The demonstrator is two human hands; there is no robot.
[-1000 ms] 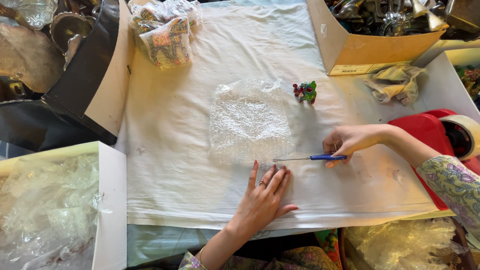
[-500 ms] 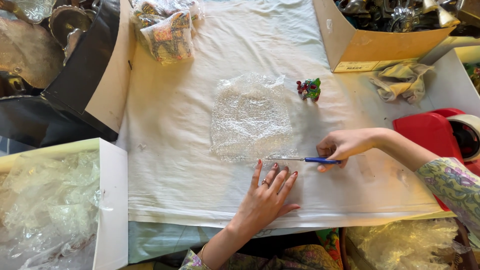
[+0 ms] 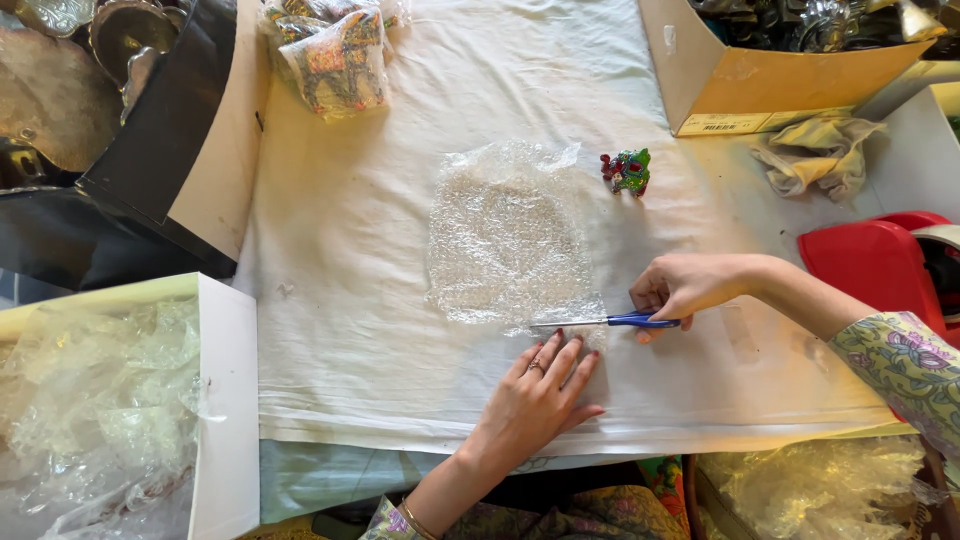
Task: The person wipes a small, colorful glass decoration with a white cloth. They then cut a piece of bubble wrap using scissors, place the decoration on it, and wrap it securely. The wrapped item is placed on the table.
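The right hand [image 3: 690, 285] had its grip closed around the blue handles of a pair of scissors [image 3: 610, 322], and the blades pointed left, lying nearly level along the near edge of the sheet of bubble wrap [image 3: 510, 240]. That was the relation that mattered: the blades ran across the sheet's bottom edge from right to left, with the tips reaching in under its lower right corner. Whether the blades themselves stood apart or together could not be told at this size.

The left hand [image 3: 540, 395] lay flat, grip wide and holding nothing, fingers spread on the white cloth [image 3: 340, 300] that covered the bench, just on the near side of the blades; its fingertips touched or almost touched the sheet's edge. It was the nearer hand to that edge.

The sheet lay spread in the middle of the cloth. A small painted figurine [image 3: 628, 171] stood just beyond its upper right corner, apart from both hands. A cardboard box [image 3: 760, 85] sat further back.
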